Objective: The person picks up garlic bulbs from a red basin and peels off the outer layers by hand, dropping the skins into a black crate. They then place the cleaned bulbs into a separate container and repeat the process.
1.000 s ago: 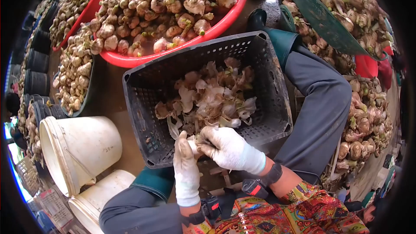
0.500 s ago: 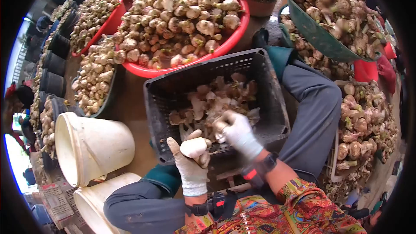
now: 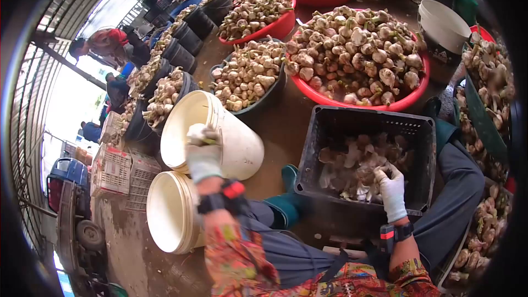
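Note:
My left hand, in a white glove, is stretched out to the left over the mouth of a tipped white bucket. Its fingers are curled around a pale garlic bulb, which is blurred. My right hand, also gloved, rests with fingers apart on the heap of garlic skins inside a black slotted crate between my knees. Both wrists wear dark bands with a red part.
A second white bucket lies below the first. A red basin heaped with garlic stands behind the crate, beside a dark basin and a green one. More basins run to the back. People work far left.
My left hand has swung from the crate's edge out to the white bucket with the bulb. My right hand has stayed in the crate. My view has turned left and up.

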`<state>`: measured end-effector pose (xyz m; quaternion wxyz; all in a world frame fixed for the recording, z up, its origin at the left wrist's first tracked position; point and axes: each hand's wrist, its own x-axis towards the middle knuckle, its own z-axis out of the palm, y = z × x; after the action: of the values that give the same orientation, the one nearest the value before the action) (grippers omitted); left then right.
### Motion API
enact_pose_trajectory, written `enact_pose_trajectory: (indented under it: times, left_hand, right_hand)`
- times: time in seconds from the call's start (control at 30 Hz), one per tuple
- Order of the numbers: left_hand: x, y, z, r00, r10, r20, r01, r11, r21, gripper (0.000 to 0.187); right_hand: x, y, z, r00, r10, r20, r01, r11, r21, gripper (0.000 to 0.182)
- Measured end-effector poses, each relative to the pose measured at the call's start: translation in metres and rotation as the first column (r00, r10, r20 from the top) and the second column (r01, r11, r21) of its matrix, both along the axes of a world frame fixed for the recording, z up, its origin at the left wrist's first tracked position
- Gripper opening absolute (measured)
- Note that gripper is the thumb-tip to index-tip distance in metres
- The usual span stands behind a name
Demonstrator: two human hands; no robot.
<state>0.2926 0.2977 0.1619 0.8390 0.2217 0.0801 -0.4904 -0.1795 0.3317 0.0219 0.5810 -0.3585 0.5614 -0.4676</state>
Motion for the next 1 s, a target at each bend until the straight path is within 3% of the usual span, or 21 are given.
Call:
enact_pose_trajectory:
  times: [0.03, 0.07, 0.1, 0.17, 0.23, 0.27, 0.3, 0.33, 0.37, 0.4, 0.47, 0.5, 0.57, 0.63, 0.67, 0.7, 0.77, 0.8, 0.9, 0.97, 1.0]
  left_hand:
    - [0.042, -0.011, -0.005, 0.989, 0.140, -0.037, -0.145, 0.974, -0.172, 0.034]
    - [0.080, -0.003, -0.008, 0.961, 0.254, 0.112, -0.243, 0.964, -0.104, 0.044]
    - [0.048, 0.007, 0.035, 0.909, 0.324, 0.261, -0.323, 0.945, -0.049, 0.055]
    - [-0.010, -0.005, 0.088, 0.950, 0.117, 0.289, -0.161, 0.978, 0.132, 0.049]
    - [-0.007, -0.047, 0.067, 0.810, -0.015, 0.586, 0.041, 0.999, -0.030, 0.041]
    - [-0.049, -0.078, 0.059, 0.709, -0.072, 0.701, 0.051, 0.997, 0.051, 0.035]
    - [-0.091, -0.108, 0.044, 0.433, -0.161, 0.887, 0.192, 0.978, 0.083, 0.028]
    - [-0.130, -0.138, 0.034, 0.445, -0.392, 0.805, 0.463, 0.870, 0.168, 0.019]
    - [-0.179, -0.158, 0.020, 0.348, -0.543, 0.764, 0.496, 0.799, 0.341, 0.018]
    - [-0.219, -0.178, -0.002, 0.181, -0.620, 0.763, 0.443, 0.744, 0.499, 0.022]
    - [-0.260, -0.226, -0.063, -0.279, -0.753, 0.595, 0.387, 0.479, 0.788, 0.032]
    - [-0.274, -0.249, -0.094, -0.513, -0.687, 0.514, 0.288, 0.426, 0.857, 0.038]
    - [-0.280, -0.296, -0.167, -0.915, -0.271, 0.300, 0.139, 0.485, 0.863, 0.055]
    - [-0.319, -0.308, -0.155, -0.946, -0.223, -0.237, -0.298, 0.305, 0.905, 0.073]
    - [-0.298, -0.329, -0.196, -0.945, -0.288, -0.156, -0.219, 0.199, 0.955, 0.089]
    - [-0.309, -0.324, -0.171, -0.906, -0.407, -0.119, -0.180, 0.115, 0.977, 0.090]
    - [-0.302, -0.322, -0.174, -0.823, -0.560, 0.096, 0.052, 0.093, 0.994, 0.090]
    - [-0.309, -0.320, -0.159, -0.817, -0.576, 0.034, 0.006, 0.050, 0.999, 0.092]
    - [-0.291, -0.309, -0.175, -0.821, -0.528, 0.214, 0.145, 0.171, 0.975, 0.086]
    - [-0.293, -0.298, -0.160, -0.733, -0.600, 0.320, 0.252, 0.199, 0.947, 0.063]
    - [-0.296, -0.289, -0.149, -0.607, -0.665, 0.434, 0.368, 0.248, 0.896, 0.060]
  right_hand:
    - [-0.001, -0.003, 0.003, 0.998, -0.027, 0.048, 0.027, 1.000, 0.008, 0.009]
    - [-0.002, -0.002, 0.010, 0.999, -0.020, 0.036, 0.021, 1.000, -0.009, 0.008]
    - [-0.003, -0.003, -0.008, 0.999, -0.048, -0.005, 0.047, 0.996, -0.077, 0.007]
    - [-0.002, -0.002, 0.012, 0.995, -0.010, -0.101, 0.004, 0.998, -0.062, 0.007]
    - [0.000, -0.001, 0.018, 0.976, 0.024, 0.217, -0.052, 0.991, 0.126, 0.012]
    - [0.009, 0.000, 0.002, 0.988, 0.038, 0.151, -0.039, 0.999, 0.005, 0.020]
    - [0.010, 0.001, 0.000, 0.994, 0.107, 0.015, -0.103, 0.983, -0.155, 0.028]
    - [0.011, 0.001, 0.001, 0.989, 0.127, 0.071, -0.121, 0.988, -0.094, 0.030]
    - [0.009, 0.003, 0.009, 0.981, 0.142, 0.133, -0.139, 0.990, -0.028, 0.032]
    - [0.001, 0.002, 0.014, 0.983, 0.185, 0.001, -0.185, 0.982, 0.046, 0.032]
    - [-0.012, -0.001, 0.006, 0.956, 0.230, -0.180, -0.212, 0.971, 0.115, 0.031]
    - [-0.016, -0.003, 0.004, 0.956, 0.204, -0.210, -0.178, 0.975, 0.136, 0.029]
    - [-0.024, -0.007, 0.001, 0.956, 0.182, -0.232, -0.143, 0.974, 0.174, 0.026]
    - [-0.027, -0.012, -0.002, 0.954, 0.161, -0.254, -0.124, 0.980, 0.155, 0.023]
    - [-0.027, -0.016, 0.001, 0.956, 0.163, -0.244, -0.122, 0.977, 0.175, 0.023]
    - [-0.027, -0.020, 0.001, 0.960, 0.158, -0.232, -0.115, 0.975, 0.189, 0.023]
    - [-0.025, -0.020, 0.000, 0.960, 0.169, -0.224, -0.124, 0.972, 0.202, 0.022]
    - [-0.024, -0.021, 0.005, 0.963, 0.201, -0.181, -0.158, 0.961, 0.228, 0.020]
    - [-0.024, -0.020, 0.012, 0.945, 0.273, -0.182, -0.235, 0.951, 0.202, 0.019]
    - [-0.025, -0.017, 0.015, 0.956, 0.252, -0.151, -0.224, 0.958, 0.177, 0.019]
    - [-0.026, -0.014, 0.018, 0.967, 0.235, -0.100, -0.208, 0.953, 0.220, 0.022]
